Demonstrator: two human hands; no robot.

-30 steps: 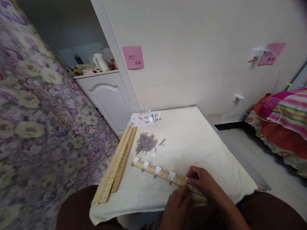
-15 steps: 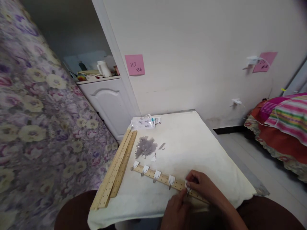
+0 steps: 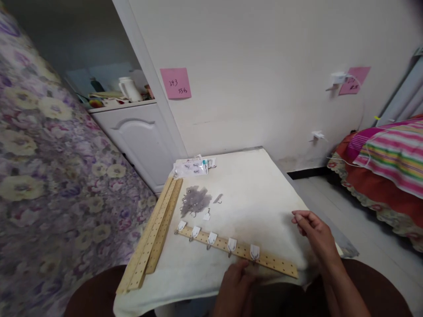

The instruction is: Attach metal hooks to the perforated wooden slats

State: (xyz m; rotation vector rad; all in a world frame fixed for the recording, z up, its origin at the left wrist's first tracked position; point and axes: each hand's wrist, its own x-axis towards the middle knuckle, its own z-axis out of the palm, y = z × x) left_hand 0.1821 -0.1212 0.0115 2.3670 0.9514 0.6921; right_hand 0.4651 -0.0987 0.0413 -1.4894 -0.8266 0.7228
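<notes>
A light wooden strip (image 3: 277,264) with rows of small holes lies across the near part of the cloth-covered table. Several white adhesive hooks (image 3: 231,244) sit spaced along it, with bare wood at the right end. My left hand (image 3: 233,286) is at the strip's near edge, fingers slightly apart, close to the rightmost white hook (image 3: 254,252). Off to the right of the strip, my right hand (image 3: 315,231) is raised with thumb and forefinger pinched together; whether anything small is between them cannot be made out. A loose white hook (image 3: 206,215) lies behind the strip.
A pile of grey-backed hooks (image 3: 196,200) and one separate grey-backed hook (image 3: 218,199) lie on the cloth. Holed wooden strips (image 3: 155,224) line the left table edge. Hook packets (image 3: 191,168) lie at the back, before the wall. A floral curtain (image 3: 72,176) hangs left.
My right hand has left the rightmost hook and moved right, away from the strip. That hook now shows uncovered on the wood. My left hand has shifted slightly left and down from it.
</notes>
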